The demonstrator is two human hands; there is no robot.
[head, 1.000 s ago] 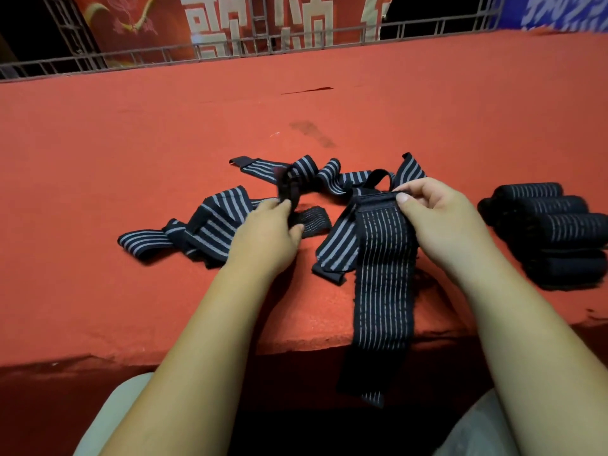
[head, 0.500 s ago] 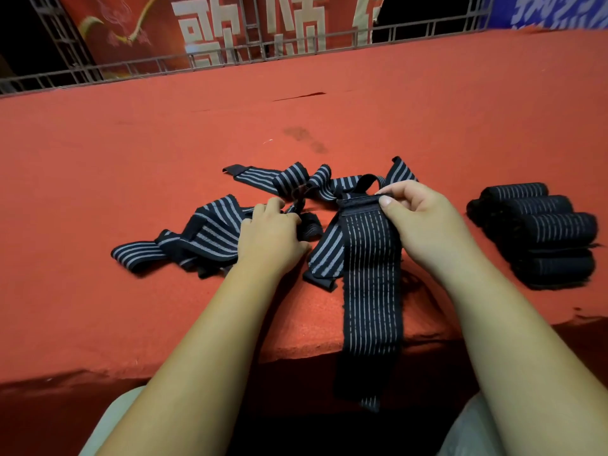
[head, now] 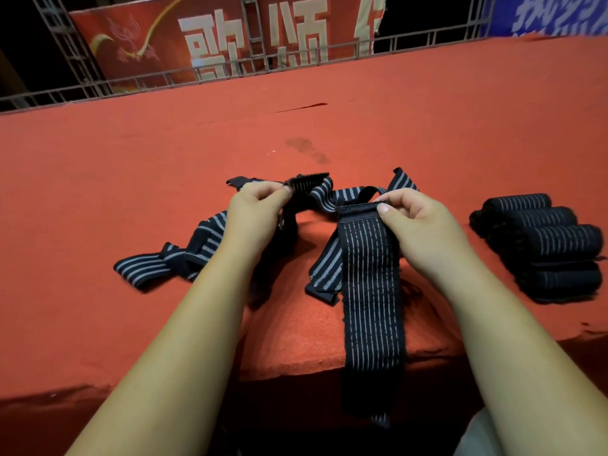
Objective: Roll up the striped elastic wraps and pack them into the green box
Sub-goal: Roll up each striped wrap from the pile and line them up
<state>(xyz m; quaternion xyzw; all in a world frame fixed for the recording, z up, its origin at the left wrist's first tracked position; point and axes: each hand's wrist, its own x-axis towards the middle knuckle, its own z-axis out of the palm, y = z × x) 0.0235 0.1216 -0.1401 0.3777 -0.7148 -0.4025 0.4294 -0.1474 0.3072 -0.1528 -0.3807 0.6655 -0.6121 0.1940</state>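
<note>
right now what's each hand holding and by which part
The left hand pinches a tangled wrap by its dark end tab; the right hand pinches the long wrap by its top end, its tail hanging off the table.

A red-carpeted platform (head: 427,103) runs back to a metal railing (head: 230,72) and red banner (head: 158,37).

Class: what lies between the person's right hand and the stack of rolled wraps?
Only bare red table covering; in the head view the right hand and the rolled wraps sit apart, with nothing else between them.
</note>
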